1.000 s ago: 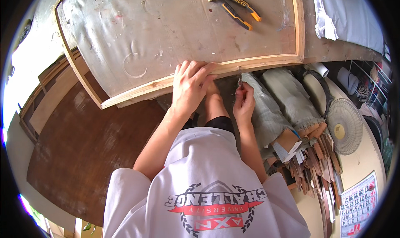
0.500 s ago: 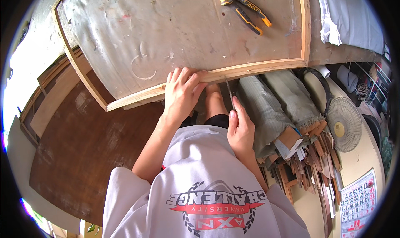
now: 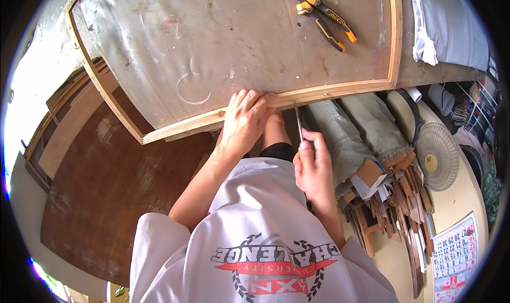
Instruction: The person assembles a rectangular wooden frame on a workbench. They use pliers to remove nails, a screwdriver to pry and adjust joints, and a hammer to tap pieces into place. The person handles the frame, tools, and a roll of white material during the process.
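- Along the near edge of the worktop (image 3: 234,48), a narrow wooden frame (image 3: 319,94) lies flat, its front rail stretching across before the person, and both hands are busy at it.
- Over that front rail goes the left grip (image 3: 245,120): fingers close together, bent across the wood, back of the hand up, holding on; the frame is right under those fingers.
- Just to the right and nearer the body, the right grip (image 3: 313,162), pinching a slim metal hand tool (image 3: 299,123) between thumb and fingers, its rear end hidden in the hand.
- Tool pointing away from the body, slanting slightly left, tip up at the near side of the front rail; touching the wood or just short of it, I cannot tell.
- So the frame sits beyond the right grip, apart from it, with the tool's shaft spanning the gap.
- Within the frame's outline, diagonal cutters (image 3: 306,7) with black-and-orange handles, lying well apart from both hands.
- Off to the right, a white cloth (image 3: 454,32) on the worktop, and lower down, grey-wrapped bundles (image 3: 329,127) and a round fan (image 3: 438,157).
- Over on the left, a brown wooden panel (image 3: 122,181), the frame's near left corner jutting out above it.
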`<state>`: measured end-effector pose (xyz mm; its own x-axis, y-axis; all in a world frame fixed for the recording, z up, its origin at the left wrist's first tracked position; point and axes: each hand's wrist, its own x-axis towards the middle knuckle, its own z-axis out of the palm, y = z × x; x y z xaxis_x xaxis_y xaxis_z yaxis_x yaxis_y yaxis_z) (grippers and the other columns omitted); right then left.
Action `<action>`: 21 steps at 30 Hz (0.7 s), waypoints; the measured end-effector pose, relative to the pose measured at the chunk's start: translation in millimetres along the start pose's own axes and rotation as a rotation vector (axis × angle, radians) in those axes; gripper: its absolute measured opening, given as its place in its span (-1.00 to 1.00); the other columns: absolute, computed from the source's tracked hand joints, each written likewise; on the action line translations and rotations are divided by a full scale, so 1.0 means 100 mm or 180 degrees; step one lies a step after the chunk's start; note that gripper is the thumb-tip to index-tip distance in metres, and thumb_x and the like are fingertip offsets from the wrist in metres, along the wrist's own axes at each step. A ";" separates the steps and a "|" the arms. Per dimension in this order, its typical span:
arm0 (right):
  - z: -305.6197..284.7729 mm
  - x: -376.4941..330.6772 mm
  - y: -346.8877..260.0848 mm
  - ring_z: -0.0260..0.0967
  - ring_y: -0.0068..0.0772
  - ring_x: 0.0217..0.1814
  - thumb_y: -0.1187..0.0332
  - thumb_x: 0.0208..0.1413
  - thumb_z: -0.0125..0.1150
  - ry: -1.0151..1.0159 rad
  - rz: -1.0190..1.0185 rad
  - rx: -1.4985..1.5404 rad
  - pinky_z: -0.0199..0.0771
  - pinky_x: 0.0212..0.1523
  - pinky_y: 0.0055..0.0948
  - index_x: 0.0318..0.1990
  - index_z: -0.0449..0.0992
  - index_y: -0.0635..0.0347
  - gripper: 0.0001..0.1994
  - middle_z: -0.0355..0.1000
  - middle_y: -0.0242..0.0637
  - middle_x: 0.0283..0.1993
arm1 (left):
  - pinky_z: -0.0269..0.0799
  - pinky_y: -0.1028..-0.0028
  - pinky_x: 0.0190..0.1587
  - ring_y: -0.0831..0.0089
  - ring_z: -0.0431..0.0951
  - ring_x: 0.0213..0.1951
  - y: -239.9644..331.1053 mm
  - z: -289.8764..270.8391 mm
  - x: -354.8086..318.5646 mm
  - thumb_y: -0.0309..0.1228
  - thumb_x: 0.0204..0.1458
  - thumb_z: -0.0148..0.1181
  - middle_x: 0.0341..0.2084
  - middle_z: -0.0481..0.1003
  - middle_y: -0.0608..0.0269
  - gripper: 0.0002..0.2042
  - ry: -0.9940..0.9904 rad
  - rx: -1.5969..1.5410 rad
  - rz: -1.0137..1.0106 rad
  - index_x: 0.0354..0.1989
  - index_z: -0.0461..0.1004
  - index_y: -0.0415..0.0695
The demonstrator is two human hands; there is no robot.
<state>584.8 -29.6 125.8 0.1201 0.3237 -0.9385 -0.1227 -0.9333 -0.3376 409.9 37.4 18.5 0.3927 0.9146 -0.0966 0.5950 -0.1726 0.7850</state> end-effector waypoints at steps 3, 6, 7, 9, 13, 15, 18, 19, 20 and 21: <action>-0.23 0.06 -0.02 -0.08 -0.70 -0.80 0.12 0.52 -0.12 -0.1205 0.0890 0.2943 -0.06 -0.87 -0.61 0.29 0.35 -0.15 -0.69 0.19 -0.42 -0.53 | 0.42 0.24 -0.08 0.17 0.49 -0.19 -0.03 0.00 0.03 -0.49 -0.03 0.38 -0.19 0.54 0.21 -0.69 -0.0051 -0.0093 0.0022 -0.07 0.58 -0.16; -0.18 0.12 0.34 -0.06 -0.65 -0.81 0.12 0.53 -0.12 -0.0822 0.0079 0.1980 -0.06 -0.85 -0.61 0.29 0.37 -0.08 -0.67 0.21 -0.41 -0.52 | 0.42 0.24 -0.07 0.16 0.49 -0.18 -0.02 -0.01 0.02 -0.49 -0.03 0.38 -0.19 0.54 0.21 -0.69 -0.0061 -0.0096 0.0011 -0.07 0.59 -0.17; -0.06 0.18 0.53 0.07 -0.69 -0.74 0.32 0.50 -0.06 -0.0191 -0.0593 0.0813 0.12 -0.73 -0.60 0.21 0.43 0.11 -0.74 0.31 -0.40 -0.47 | 0.42 0.24 -0.08 0.17 0.49 -0.18 -0.02 -0.02 0.02 -0.48 -0.03 0.39 -0.19 0.55 0.21 -0.69 -0.0039 -0.0086 0.0015 -0.07 0.59 -0.17; 0.08 0.56 0.83 0.54 -0.28 -0.40 0.50 0.41 0.03 0.0885 -0.2393 -0.1060 0.52 -0.39 -0.43 0.15 0.44 0.31 -0.77 0.57 -0.04 -0.17 | 0.44 0.24 -0.08 0.18 0.50 -0.19 -0.01 -0.02 0.01 -0.48 -0.05 0.41 -0.20 0.56 0.21 -0.68 -0.0011 -0.0044 0.0008 -0.07 0.61 -0.15; 0.02 0.88 1.11 0.63 0.08 -0.04 0.54 0.37 0.08 0.0935 -0.2917 -0.1412 0.64 -0.09 -0.28 0.15 0.42 0.36 -0.75 0.53 0.19 0.14 | 0.47 0.26 -0.08 0.20 0.52 -0.20 -0.02 -0.02 -0.02 -0.47 -0.08 0.46 -0.22 0.58 0.24 -0.67 0.0056 0.0071 -0.0019 -0.08 0.64 -0.12; -0.06 0.76 1.12 0.59 -0.15 -0.21 0.47 0.41 0.06 0.0639 -0.2290 -0.1051 0.59 -0.22 -0.36 0.14 0.42 0.35 -0.76 0.57 0.04 -0.07 | 0.45 0.26 -0.07 0.20 0.52 -0.19 -0.02 -0.01 -0.03 -0.47 -0.08 0.45 -0.21 0.57 0.25 -0.67 0.0037 0.0052 -0.0029 -0.07 0.63 -0.11; -0.07 0.61 1.10 0.44 -0.44 -0.42 0.33 0.44 0.06 0.0145 -0.1597 0.0101 0.47 -0.38 -0.44 0.12 0.42 0.34 -0.74 0.46 -0.22 -0.40 | 0.42 0.26 -0.06 0.22 0.50 -0.17 -0.02 0.01 -0.04 -0.49 -0.07 0.42 -0.19 0.57 0.28 -0.66 0.0031 0.0003 -0.0044 -0.06 0.61 -0.11; -0.06 0.58 1.10 0.36 -0.54 -0.48 0.27 0.45 0.07 0.0220 -0.1438 -0.0042 0.42 -0.43 -0.45 0.11 0.43 0.33 -0.71 0.36 -0.33 -0.53 | 0.42 0.26 -0.06 0.22 0.50 -0.17 -0.03 0.01 -0.04 -0.49 -0.07 0.42 -0.18 0.57 0.28 -0.66 0.0045 0.0017 -0.0023 -0.06 0.61 -0.11; -0.01 0.66 1.11 0.41 -0.46 -0.47 0.26 0.43 0.12 0.0609 -0.1869 -0.0678 0.45 -0.40 -0.39 0.07 0.43 0.30 -0.72 0.41 -0.29 -0.49 | 0.42 0.27 -0.06 0.22 0.50 -0.17 -0.03 0.01 -0.04 -0.49 -0.07 0.42 -0.18 0.57 0.29 -0.66 0.0040 0.0035 -0.0037 -0.06 0.61 -0.11; 0.01 0.77 1.12 0.33 -0.53 -0.49 0.32 0.44 0.08 0.0866 -0.2334 -0.1035 0.39 -0.42 -0.47 0.07 0.42 0.31 -0.76 0.37 -0.35 -0.48 | 0.42 0.27 -0.05 0.22 0.50 -0.16 -0.03 0.01 -0.04 -0.49 -0.08 0.42 -0.18 0.57 0.28 -0.66 0.0031 0.0063 -0.0031 -0.06 0.61 -0.10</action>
<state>579.2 -108.8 15.4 0.2968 0.8548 -0.4258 0.3633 -0.5134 -0.7775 407.3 33.5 16.2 0.3802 0.9197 -0.0981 0.6125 -0.1709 0.7717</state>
